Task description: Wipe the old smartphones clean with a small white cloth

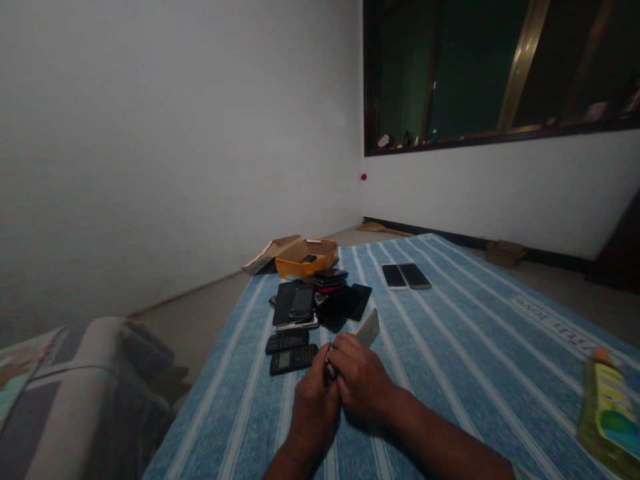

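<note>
My left hand and my right hand are closed together over the bed's near middle. A white phone juts up at a tilt past my right fingers. Its lower part is hidden by both hands, and a small shiny bit shows between the thumbs. Just left of my fingers lie two black keypad phones, a nearer one and a farther one. Beyond them is a pile of dark phones, with a grey-black phone on top at its left.
An open orange cardboard box stands behind the pile, a small phone inside. Two smartphones, one white-edged and one darker, lie side by side farther right. A yellow-green bottle lies at the right on the blue striped sheet.
</note>
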Motion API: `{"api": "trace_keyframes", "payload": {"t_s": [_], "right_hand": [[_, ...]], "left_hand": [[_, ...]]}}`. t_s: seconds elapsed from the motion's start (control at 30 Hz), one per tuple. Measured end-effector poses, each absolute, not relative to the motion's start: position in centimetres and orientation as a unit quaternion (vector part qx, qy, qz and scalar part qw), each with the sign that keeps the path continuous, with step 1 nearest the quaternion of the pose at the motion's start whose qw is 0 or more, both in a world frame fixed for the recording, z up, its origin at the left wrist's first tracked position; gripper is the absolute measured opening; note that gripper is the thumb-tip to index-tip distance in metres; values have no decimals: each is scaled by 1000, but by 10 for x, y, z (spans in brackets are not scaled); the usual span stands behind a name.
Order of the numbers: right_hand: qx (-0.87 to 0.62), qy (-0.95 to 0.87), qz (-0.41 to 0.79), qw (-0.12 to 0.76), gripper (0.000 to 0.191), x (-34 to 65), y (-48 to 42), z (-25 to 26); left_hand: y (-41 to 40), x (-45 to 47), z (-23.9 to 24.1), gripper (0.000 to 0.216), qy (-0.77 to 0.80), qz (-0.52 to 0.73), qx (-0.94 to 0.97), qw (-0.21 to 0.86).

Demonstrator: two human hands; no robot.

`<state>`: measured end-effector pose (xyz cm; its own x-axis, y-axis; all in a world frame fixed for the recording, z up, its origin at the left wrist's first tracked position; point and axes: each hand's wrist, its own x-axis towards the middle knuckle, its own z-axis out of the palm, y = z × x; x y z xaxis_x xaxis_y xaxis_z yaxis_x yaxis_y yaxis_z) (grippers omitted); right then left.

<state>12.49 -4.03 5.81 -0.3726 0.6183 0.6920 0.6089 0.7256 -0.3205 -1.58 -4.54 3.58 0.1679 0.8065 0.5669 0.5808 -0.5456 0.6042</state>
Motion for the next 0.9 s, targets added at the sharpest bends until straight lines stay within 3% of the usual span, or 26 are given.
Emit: {"api": "trace_keyframes", "payload": {"t_s": [0.4,0.9], "right_hand": [[-413,-811,9,415,29,139,-26,51],[-403,-809,-11,428,28,141,-31,48]], "left_hand": [[-48,-14,40,47,473,432,751,157],[-50,-14,36,45,450,442,770,95]]}}
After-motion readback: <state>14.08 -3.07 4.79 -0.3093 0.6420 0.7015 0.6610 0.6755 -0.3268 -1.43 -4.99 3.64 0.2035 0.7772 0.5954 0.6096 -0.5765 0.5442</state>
